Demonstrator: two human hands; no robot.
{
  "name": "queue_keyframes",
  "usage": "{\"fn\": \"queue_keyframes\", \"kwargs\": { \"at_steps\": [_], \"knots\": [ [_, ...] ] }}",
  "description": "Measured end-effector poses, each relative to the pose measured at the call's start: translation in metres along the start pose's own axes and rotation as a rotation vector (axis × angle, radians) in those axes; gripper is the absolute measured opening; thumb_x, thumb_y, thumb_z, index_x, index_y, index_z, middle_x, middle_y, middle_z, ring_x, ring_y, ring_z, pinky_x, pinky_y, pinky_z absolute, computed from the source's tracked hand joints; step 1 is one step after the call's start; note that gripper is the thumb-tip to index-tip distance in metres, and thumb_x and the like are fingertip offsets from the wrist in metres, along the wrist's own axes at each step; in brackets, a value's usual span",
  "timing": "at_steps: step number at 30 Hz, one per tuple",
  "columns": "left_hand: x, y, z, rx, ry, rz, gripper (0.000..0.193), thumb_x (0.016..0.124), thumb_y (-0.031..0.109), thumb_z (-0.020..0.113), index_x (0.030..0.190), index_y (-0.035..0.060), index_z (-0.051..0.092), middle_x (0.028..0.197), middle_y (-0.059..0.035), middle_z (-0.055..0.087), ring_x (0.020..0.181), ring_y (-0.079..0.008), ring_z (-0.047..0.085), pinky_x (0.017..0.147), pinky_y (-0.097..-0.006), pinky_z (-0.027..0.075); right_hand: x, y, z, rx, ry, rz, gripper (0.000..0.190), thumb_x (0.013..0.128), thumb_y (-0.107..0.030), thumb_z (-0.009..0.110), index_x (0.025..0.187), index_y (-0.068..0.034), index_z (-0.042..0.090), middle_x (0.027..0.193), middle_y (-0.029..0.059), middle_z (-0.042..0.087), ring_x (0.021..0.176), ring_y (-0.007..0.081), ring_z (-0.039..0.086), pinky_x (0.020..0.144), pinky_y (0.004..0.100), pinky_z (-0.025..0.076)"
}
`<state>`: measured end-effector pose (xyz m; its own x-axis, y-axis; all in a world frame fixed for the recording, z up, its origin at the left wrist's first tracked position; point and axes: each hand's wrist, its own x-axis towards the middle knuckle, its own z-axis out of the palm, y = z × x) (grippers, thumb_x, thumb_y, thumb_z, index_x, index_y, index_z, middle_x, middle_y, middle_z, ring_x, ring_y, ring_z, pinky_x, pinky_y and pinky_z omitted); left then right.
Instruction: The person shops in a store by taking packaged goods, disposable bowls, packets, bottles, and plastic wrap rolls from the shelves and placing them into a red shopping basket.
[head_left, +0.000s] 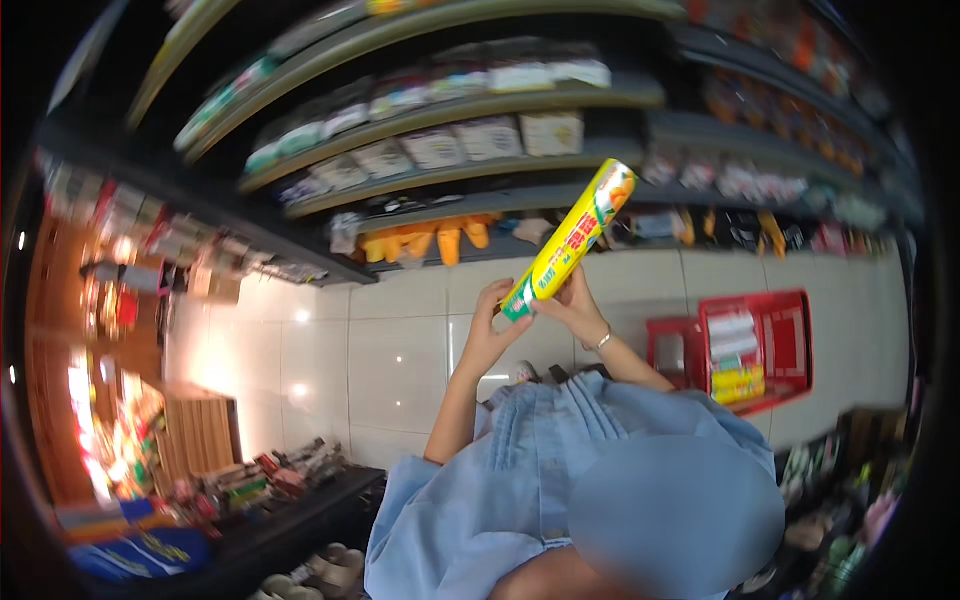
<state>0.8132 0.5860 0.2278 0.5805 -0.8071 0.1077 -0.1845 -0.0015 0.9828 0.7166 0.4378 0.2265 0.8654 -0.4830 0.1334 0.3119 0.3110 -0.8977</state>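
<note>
A long, narrow yellow-and-green package (570, 240) with printed writing and a picture of orange fruit stands tilted up to the right in front of me. My left hand (493, 326) grips its green lower end from the left, thumb across the edge. From the right, my right hand (574, 306) holds the same lower part, its thumb on the front face; a bracelet (603, 342) circles that wrist. On the floor to my right is a red plastic shopping basket (787, 345) containing similar yellow packages (737, 384) and white rolls or packs (731, 335).
Shop shelves (450, 180) with packaged goods and orange gloves (427, 238) run across the front. More goods line the shelf end at left. A wooden stand (199, 427) and a low dark display (300, 502) are at lower left. Mixed goods lie at lower right.
</note>
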Motion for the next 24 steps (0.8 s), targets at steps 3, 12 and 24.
{"fn": "queue_keyframes", "kwargs": {
  "at_steps": [3, 12, 24],
  "knots": [
    [-0.034, 0.017, -0.064, 0.020, 0.143, 0.082, 0.071, 0.077, 0.008, 0.065, 0.132, 0.0059, 0.020, 0.128, -0.0152, 0.037, 0.117, -0.0276, 0.042, 0.096, -0.0378, 0.037, 0.012, 0.015, 0.053, -0.083, -0.165, 0.082, 0.079, 0.070, -0.003, 0.071, 0.131, -0.006, 0.023, 0.120, 0.0072, 0.045, 0.111, 0.0174, 0.047, 0.094, 0.0344, 0.039],
    [-0.029, 0.045, -0.184, -0.455, 0.754, 0.112, 0.075, 0.084, 0.005, 0.057, 0.137, 0.0114, 0.005, 0.135, -0.0139, 0.028, 0.119, -0.0273, 0.040, 0.091, -0.0375, 0.043, 0.061, 0.018, 0.111, -0.474, -0.487, 0.014, 0.064, 0.065, -0.005, 0.073, 0.122, -0.004, 0.043, 0.107, 0.0060, 0.054, 0.101, 0.0125, 0.050, 0.085, 0.0266, 0.044],
    [0.164, 0.099, -0.174, -0.231, 0.592, 0.420, 0.055, 0.084, 0.000, 0.053, 0.130, 0.0022, 0.023, 0.127, -0.0138, 0.034, 0.117, -0.0199, 0.037, 0.100, -0.0307, 0.027, 0.250, -0.116, 0.061, -0.403, 0.049, -0.466, 0.055, 0.082, -0.004, 0.055, 0.132, -0.005, 0.031, 0.119, 0.0098, 0.043, 0.105, 0.0160, 0.045, 0.089, 0.0267, 0.039]
  ]
}}
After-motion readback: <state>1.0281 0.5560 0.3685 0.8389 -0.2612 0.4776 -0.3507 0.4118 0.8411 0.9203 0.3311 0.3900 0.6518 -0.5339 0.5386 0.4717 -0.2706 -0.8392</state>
